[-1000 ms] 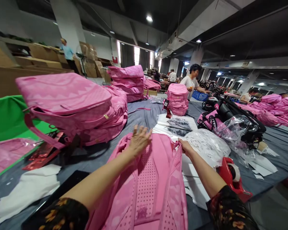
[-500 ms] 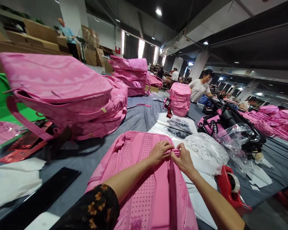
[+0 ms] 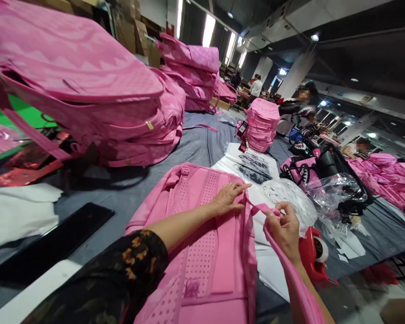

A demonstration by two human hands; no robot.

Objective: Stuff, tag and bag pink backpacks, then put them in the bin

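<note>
A pink backpack (image 3: 222,270) lies with its padded, perforated back panel facing up. My left hand (image 3: 228,198) rests flat on its upper right part, fingers spread, one finger pointing past the edge. To the right of the bag, my right hand (image 3: 283,227) is closed on a pink shoulder strap (image 3: 276,209). Between the hands a thin stretch of webbing runs taut from the bag's top corner. The strap's padded length hangs down over my right forearm. Its buckle is mostly hidden by my fingers.
Large stacked pink backpacks (image 3: 114,108) stand at left, and a small pink backpack (image 3: 261,123) stands ahead. Printed plastic bags (image 3: 253,164) and a red tape dispenser (image 3: 313,254) are at right. A black flat object (image 3: 54,243) lies at left. A person (image 3: 297,108) works beyond the table.
My right hand has pulled the strap away to the right, off the backpack. My left hand has let go of the buckle area and flattened on the panel. The view has shifted downward.
</note>
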